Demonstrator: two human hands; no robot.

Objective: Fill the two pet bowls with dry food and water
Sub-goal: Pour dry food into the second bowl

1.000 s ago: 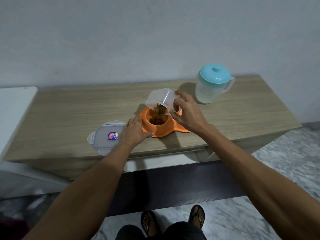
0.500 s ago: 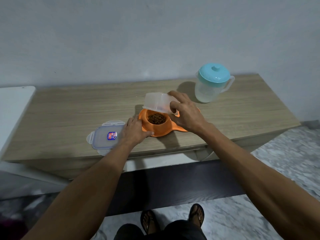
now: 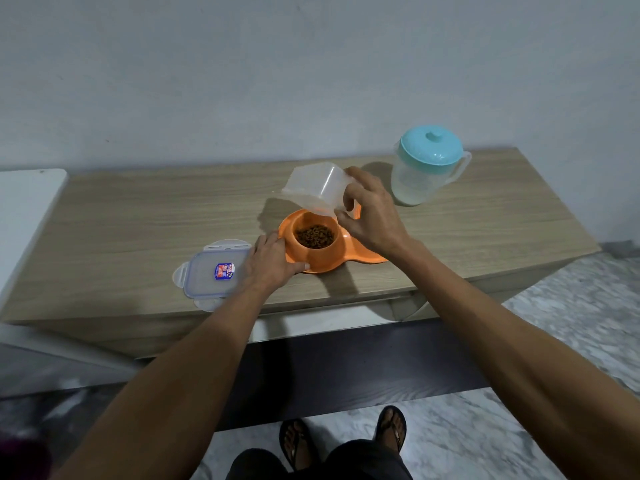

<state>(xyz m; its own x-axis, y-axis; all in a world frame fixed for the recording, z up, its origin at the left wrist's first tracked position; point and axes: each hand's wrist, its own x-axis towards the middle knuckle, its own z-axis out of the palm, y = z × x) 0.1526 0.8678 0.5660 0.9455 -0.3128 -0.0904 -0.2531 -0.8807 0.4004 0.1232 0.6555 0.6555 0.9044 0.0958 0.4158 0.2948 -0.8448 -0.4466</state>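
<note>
An orange double pet bowl (image 3: pixel 325 259) sits near the front edge of the wooden table (image 3: pixel 138 230). Its left bowl holds brown dry food (image 3: pixel 314 236); its right bowl is hidden behind my right hand. My right hand (image 3: pixel 372 216) grips a clear plastic container (image 3: pixel 317 190), tipped upside down just above the left bowl and looking empty. My left hand (image 3: pixel 273 265) rests on the left rim of the pet bowl, thumb along its front edge. A translucent water pitcher (image 3: pixel 420 168) with a teal lid stands at the back right.
The container's clear lid (image 3: pixel 211 271) with a blue sticker lies flat to the left of my left hand. A white surface (image 3: pixel 24 216) adjoins the table on the left. My feet in sandals stand on a marble floor below.
The food that was pouring out a second ago now lies in the left bowl. The upturned container has lifted slightly and tilted. My left hand has stayed on the bowl's rim.
</note>
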